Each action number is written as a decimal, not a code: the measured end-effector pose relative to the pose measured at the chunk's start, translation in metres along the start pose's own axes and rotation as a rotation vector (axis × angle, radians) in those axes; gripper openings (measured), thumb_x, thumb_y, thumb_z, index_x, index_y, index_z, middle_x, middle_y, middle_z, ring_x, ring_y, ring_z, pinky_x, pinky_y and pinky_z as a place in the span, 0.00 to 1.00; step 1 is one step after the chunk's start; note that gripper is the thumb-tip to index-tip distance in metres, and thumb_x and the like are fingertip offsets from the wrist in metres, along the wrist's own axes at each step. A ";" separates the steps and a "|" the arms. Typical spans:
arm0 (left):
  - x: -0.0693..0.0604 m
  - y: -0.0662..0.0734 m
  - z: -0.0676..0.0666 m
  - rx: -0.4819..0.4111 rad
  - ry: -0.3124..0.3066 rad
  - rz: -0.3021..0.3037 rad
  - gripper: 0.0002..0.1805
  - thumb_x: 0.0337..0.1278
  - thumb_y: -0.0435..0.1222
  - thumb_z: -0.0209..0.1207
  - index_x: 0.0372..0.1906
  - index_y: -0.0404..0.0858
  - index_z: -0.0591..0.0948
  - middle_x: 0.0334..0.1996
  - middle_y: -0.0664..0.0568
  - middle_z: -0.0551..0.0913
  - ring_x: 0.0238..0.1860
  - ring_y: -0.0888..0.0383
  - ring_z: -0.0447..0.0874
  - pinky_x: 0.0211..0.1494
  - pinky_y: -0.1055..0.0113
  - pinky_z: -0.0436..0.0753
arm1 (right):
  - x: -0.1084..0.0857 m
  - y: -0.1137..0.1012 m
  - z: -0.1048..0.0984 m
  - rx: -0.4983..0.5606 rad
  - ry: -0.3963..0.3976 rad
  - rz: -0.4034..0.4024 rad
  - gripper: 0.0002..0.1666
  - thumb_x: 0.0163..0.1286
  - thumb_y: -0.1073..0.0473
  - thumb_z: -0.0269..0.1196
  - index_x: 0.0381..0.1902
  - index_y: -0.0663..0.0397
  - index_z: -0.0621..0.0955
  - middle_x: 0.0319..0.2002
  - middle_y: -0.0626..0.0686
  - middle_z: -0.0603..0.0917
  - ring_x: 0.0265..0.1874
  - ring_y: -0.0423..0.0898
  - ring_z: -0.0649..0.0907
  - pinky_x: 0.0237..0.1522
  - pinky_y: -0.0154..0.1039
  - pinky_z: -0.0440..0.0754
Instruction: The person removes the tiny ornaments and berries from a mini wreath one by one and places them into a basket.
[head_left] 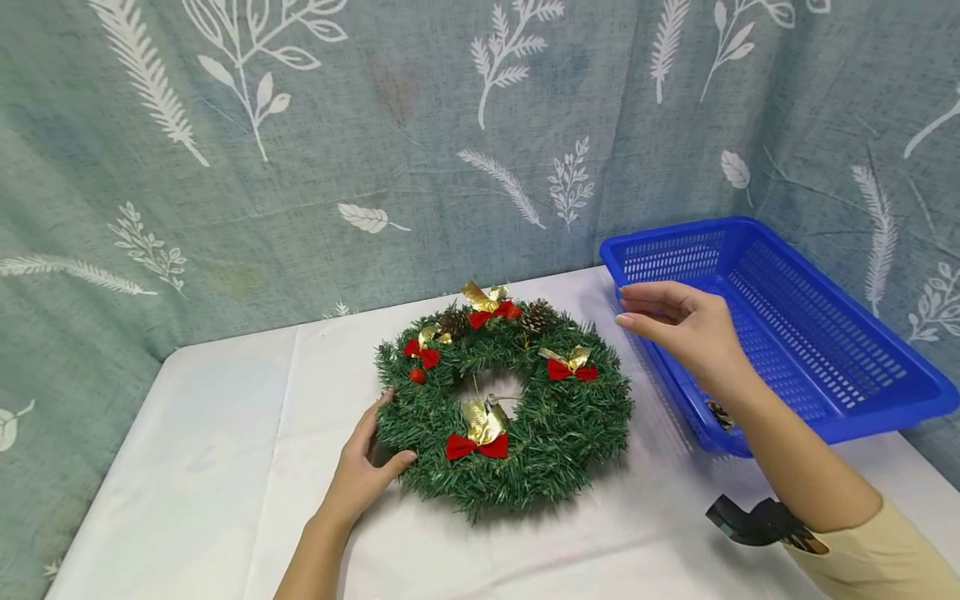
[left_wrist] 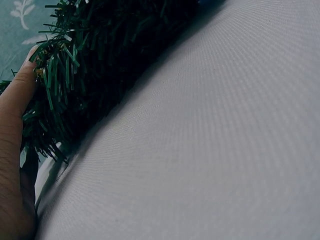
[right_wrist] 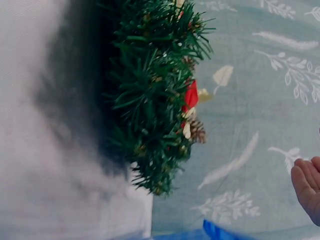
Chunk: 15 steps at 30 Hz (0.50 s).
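A green Christmas wreath (head_left: 570,433) lies on the white-covered table, decorated with red bows (head_left: 477,446), gold ribbons, pine cones (head_left: 537,316) and small red balls (head_left: 417,376). My left hand (head_left: 363,467) holds the wreath's left edge, thumb nearer me and fingers farther up the side. Close up in the left wrist view, some fingertips disappear into the greenery. Off to the wreath's right, my right hand (head_left: 690,329) is raised near the basket's left rim. Its fingers are loosely bent, the thumb apart from them, with nothing visible between.
A blue plastic basket (head_left: 855,350) stands at the right, partly behind the right forearm. A small pine cone (head_left: 720,415) lies in its near left corner. Behind the table (head_left: 217,433) hangs a green curtain (head_left: 420,167) with white leaf prints.
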<state>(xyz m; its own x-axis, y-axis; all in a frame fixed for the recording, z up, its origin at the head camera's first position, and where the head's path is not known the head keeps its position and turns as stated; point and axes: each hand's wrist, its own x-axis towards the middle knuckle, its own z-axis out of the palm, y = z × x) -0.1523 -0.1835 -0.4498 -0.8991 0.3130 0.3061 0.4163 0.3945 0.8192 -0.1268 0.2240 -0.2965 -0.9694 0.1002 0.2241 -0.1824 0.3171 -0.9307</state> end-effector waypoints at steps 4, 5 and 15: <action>-0.001 -0.001 -0.003 0.005 0.001 -0.001 0.49 0.47 0.32 0.68 0.73 0.55 0.56 0.72 0.57 0.57 0.72 0.65 0.51 0.66 0.85 0.53 | 0.005 -0.006 0.007 0.008 -0.014 -0.027 0.26 0.59 0.55 0.69 0.54 0.58 0.80 0.43 0.41 0.85 0.43 0.35 0.84 0.45 0.27 0.81; -0.001 -0.002 -0.003 0.002 0.001 0.000 0.49 0.48 0.32 0.68 0.73 0.55 0.56 0.72 0.57 0.57 0.72 0.65 0.51 0.66 0.85 0.53 | 0.006 -0.008 0.008 0.008 -0.017 -0.030 0.25 0.59 0.55 0.69 0.54 0.56 0.80 0.43 0.41 0.85 0.43 0.35 0.84 0.45 0.27 0.81; -0.001 -0.005 -0.001 -0.033 -0.009 0.027 0.48 0.50 0.32 0.67 0.74 0.53 0.55 0.73 0.55 0.56 0.72 0.63 0.51 0.67 0.84 0.55 | 0.021 -0.021 0.016 -0.021 -0.032 -0.047 0.28 0.58 0.53 0.70 0.56 0.55 0.79 0.50 0.50 0.83 0.48 0.37 0.82 0.49 0.26 0.79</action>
<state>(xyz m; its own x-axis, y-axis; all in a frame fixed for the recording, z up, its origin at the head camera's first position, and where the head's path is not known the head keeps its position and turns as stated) -0.1532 -0.1864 -0.4542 -0.8864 0.3306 0.3239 0.4352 0.3568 0.8266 -0.1458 0.2039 -0.2769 -0.9646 0.0545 0.2580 -0.2249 0.3405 -0.9130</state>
